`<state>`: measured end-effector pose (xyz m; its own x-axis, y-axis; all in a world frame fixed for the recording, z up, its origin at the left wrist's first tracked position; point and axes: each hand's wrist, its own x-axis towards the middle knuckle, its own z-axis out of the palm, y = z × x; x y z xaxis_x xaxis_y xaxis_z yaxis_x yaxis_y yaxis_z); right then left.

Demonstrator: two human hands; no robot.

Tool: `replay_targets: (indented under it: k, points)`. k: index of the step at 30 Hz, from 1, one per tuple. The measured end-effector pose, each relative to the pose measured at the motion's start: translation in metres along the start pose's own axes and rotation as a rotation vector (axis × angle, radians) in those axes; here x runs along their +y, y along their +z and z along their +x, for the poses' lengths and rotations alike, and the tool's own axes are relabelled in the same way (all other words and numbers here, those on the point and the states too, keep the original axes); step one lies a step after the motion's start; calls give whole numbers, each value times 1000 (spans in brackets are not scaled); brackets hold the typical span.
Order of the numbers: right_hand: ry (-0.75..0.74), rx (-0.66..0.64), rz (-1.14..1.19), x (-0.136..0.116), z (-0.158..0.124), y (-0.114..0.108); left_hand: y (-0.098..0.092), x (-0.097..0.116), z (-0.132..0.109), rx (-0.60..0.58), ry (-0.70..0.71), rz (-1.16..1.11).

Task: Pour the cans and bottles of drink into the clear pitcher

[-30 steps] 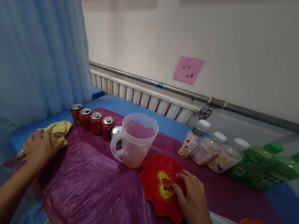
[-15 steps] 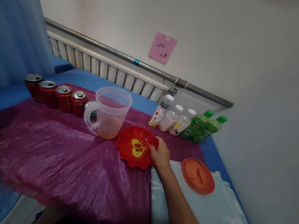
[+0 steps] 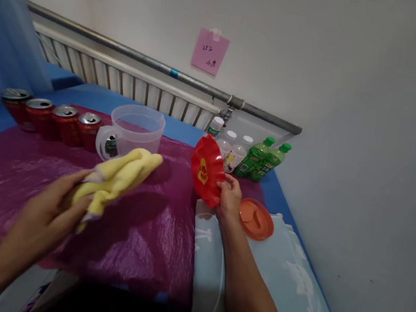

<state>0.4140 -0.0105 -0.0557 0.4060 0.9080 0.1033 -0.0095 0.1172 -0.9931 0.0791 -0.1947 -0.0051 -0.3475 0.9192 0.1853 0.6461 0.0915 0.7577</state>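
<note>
In my left hand [image 3: 51, 211] is a bunched yellow cloth [image 3: 121, 174], the fingers closed around its lower end. It hangs in front of the clear plastic measuring jug [image 3: 137, 132] and hides the jug's lower part. My right hand [image 3: 230, 196] grips the rim of a red wavy-edged plate [image 3: 207, 171] with a yellow design. The plate is lifted and tilted, its inner face turned toward the left. Behind it the plate partly covers the bottles with white caps [image 3: 236, 155]. An orange plate [image 3: 257, 219] lies just right of my right wrist.
Several red drink cans [image 3: 67, 124] stand in a row at the left. Two green bottles [image 3: 256, 158] stand at the back right. A purple plastic sheet [image 3: 139, 250] and a pale blue cloth [image 3: 276, 275] cover the table. A radiator [image 3: 133, 82] and pipe run along the wall.
My left hand has come into view from the lower left with the yellow cloth. My right hand has raised the red plate off the purple sheet and tipped it. The view has shifted slightly.
</note>
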Motion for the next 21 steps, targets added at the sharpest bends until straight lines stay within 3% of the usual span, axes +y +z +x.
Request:
replay_targets:
  k: [3,6,10,15,18,21]
  points:
    - [37,41,84,-3,3,-7,40,28,11,-60,-23,-137]
    - [58,50,125,-5,5,-11,65,43,16,-175,47,-106]
    - [70,35,127,-4,8,-12,97,51,15,-381,319,140]
    - [77,0,88,3,10,-11,151,57,13,-401,488,358]
    - [77,-19,65,9,8,-8,167,58,9,-454,542,401]
    - [82,-41,40,15,6,-3,165,54,4,-458,539,446]
